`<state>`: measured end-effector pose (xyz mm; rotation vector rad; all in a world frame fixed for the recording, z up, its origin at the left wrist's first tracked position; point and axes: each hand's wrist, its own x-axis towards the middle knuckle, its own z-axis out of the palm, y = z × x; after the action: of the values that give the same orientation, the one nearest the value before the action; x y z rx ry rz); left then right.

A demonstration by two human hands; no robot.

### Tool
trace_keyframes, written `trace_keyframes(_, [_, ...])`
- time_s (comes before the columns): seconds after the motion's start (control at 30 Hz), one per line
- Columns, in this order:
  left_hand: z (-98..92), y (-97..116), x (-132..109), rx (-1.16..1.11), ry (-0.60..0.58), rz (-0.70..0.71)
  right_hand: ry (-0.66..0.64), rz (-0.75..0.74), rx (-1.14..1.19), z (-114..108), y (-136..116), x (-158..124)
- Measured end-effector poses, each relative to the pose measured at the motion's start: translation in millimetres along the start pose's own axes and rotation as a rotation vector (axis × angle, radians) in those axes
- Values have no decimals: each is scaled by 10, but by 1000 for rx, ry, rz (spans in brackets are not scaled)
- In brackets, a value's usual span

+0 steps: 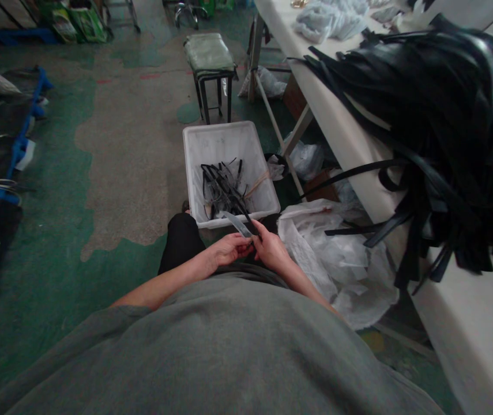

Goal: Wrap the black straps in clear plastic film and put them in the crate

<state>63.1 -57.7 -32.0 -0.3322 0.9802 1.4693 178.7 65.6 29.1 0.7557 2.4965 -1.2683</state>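
Beside the white bin, the left hand pinches a pale strip while the right hand grips a black strip — working them together, I'd judge — the next move calling for steadiness.

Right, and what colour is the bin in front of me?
The bin is white; the head view shows it best.

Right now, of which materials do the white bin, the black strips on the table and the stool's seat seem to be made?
White bin: probably moulded plastic, matte; its walls look smooth, its corners rounded.
Black strips: perhaps leather or a synthetic, with a soft sheen; they bend and catch light.
Stool's seat: a wrinkled covering, faintly shiny, maybe plastic or fabric; I cannot tell which.
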Motion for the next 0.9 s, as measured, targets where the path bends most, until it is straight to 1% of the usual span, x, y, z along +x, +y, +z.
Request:
trace_keyframes(0.03, [-7, 21, -5, 1, 12, 21, -17, -7, 27, -13, 9, -17])
trace_keyframes(0.1, [-48, 95, -19, -20, 72, 79, -57, -38, 78, -40, 26, -82])
trace_keyframes(0.17, [-75, 155, -34, -44, 137, 116, -52, -52, 72, -48, 30, -142])
trace_keyframes(0.2, [-67, 162, -41, -37, 143, 111, -33, -53, 56, -44, 23, -152])
trace_keyframes(0.3, [42, 109, -51, 36, 60, 64, 54, -41, 27, -32, -21, -90])
trace_keyframes(0.37, [112, 101, -49, 57, 12, 72, 87, -42, 61, -65, -42, -40])
trace_keyframes(0.4, [123, 127, -47, 49, 17, 96, 86, -47, 91, -98, -44, -38])
trace_keyframes(0.5, [73, 294, -42, 7, 107, 174, 39, -50, 168, -206, -25, -130])
trace_keyframes(0.57, [45, 376, -47, -1, 148, 187, 41, -26, 151, -233, -19, -201])
trace_keyframes(0.63, [81, 361, -58, 29, 119, 156, 77, -17, 122, -207, -33, -202])
trace_keyframes(0.7, [170, 273, -70, 67, 50, 123, 120, -38, 125, -162, -52, -126])
trace_keyframes(0.77, [253, 194, -85, 78, -7, 108, 125, -76, 195, -143, -37, -23])
trace_keyframes(0.8, [274, 183, -95, 68, -16, 106, 119, -93, 255, -152, -7, 19])
trace_keyframes(0.87, [268, 232, -124, 22, 6, 97, 130, -115, 387, -197, 104, 64])
trace_keyframes(0.9, [247, 285, -143, -4, 22, 88, 158, -121, 442, -223, 176, 64])
